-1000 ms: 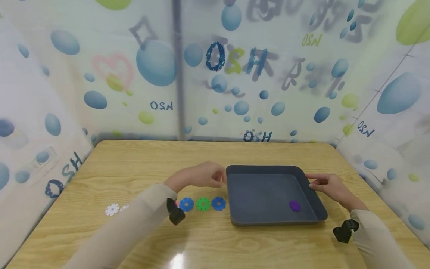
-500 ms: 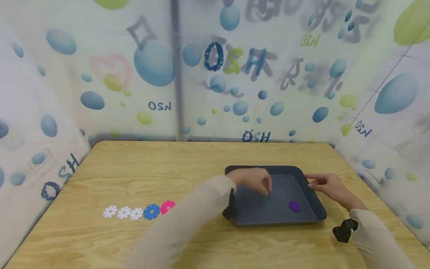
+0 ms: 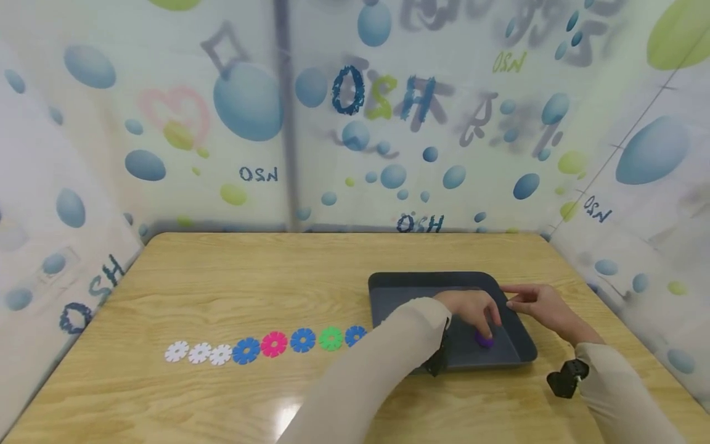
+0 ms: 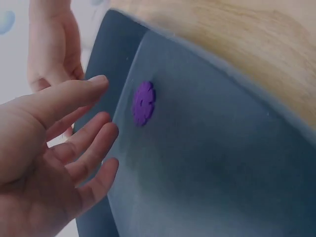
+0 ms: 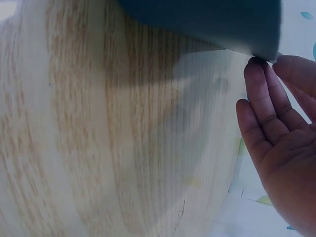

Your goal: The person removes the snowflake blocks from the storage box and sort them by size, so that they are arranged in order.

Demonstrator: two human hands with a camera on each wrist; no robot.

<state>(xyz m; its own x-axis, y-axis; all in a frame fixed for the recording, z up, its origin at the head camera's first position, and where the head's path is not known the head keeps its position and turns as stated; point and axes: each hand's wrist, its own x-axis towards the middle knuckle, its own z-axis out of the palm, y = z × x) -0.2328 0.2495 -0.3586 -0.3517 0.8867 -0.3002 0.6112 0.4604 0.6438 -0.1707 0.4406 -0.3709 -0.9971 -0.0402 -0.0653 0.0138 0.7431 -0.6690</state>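
A purple notched disc, a flower-shaped plastic piece (image 4: 144, 103), lies flat on the floor of the dark grey tray (image 3: 399, 298), near its right end. My left hand (image 3: 476, 309) reaches down over it. In the left wrist view the thumb and fingers are parted and loosely bent, with a gap between them and the disc. At the tray's right wall, my right hand (image 3: 543, 309) pinches the rim between thumb and fingers; the right wrist view has the fingertips (image 5: 256, 81) under the tray's edge.
Left of the tray, a row of notched discs lies on the wooden table (image 3: 249, 277): several white and blue ones, a pink disc (image 3: 274, 344) and a green disc (image 3: 331, 338). My left sleeve partly covers the tray's near left side. Printed curtains stand behind and beside the table.
My left hand has moved right from beside the tray's left wall, across the tray, down to the purple disc. The row of discs is uncovered. My right hand stays at the rim.
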